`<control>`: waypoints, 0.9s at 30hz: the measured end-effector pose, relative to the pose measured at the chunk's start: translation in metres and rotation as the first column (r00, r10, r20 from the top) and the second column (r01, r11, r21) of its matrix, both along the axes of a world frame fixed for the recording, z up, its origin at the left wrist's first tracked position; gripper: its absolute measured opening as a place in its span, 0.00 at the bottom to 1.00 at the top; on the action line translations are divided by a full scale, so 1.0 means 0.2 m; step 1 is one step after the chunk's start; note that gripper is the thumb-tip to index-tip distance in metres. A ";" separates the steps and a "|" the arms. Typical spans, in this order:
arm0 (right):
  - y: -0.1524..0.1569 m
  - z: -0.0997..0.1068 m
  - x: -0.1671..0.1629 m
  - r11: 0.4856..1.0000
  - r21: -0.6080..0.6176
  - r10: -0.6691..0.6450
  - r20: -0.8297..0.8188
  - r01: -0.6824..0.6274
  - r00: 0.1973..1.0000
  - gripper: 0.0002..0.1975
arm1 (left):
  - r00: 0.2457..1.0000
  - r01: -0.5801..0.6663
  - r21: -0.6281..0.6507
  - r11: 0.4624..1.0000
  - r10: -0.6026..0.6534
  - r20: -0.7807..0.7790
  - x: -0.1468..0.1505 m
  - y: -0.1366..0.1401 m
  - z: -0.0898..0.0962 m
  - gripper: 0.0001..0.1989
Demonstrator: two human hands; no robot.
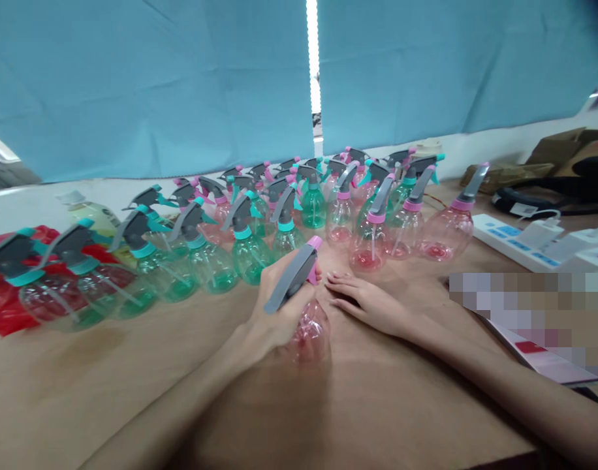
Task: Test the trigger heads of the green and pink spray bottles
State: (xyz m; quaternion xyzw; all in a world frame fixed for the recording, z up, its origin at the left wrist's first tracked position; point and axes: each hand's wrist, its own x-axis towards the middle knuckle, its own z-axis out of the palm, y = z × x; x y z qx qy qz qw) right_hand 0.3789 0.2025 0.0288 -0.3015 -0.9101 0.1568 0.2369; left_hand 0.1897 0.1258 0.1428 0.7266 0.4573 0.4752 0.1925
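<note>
My left hand [279,307] is wrapped round the neck of a pink spray bottle [311,333] with a grey and pink trigger head. The bottle stands near the middle of the table, and my fingers partly hide its neck. Just right of it, my right hand [360,297] lies flat on the tabletop with its fingers stretched out, holding nothing. Beyond my hands a pink spray bottle [367,251] and a green spray bottle [252,254] stand among several others of both colours, all with grey trigger heads.
Rows of spray bottles run across the back and left of the brown table [401,405]. A red plastic bag [10,307] lies at far left. On the right are a white power strip [509,238] with plugged-in chargers, a black headband-like item [534,199] and cardboard [568,150]. Blue cloth [181,85] hangs behind.
</note>
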 end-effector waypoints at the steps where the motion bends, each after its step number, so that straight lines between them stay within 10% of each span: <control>1: 0.00 0.00 0.00 1.000 0.001 0.001 0.001 -0.001 1.000 0.22 | 1.000 0.001 -0.005 1.000 -0.001 0.000 0.00 0.00 0.00 0.03; 27: 0.00 0.00 0.00 1.000 0.011 -0.002 0.005 0.002 1.000 0.23 | 0.998 -0.045 -0.017 0.999 0.046 0.050 0.01 -0.01 -0.05 0.13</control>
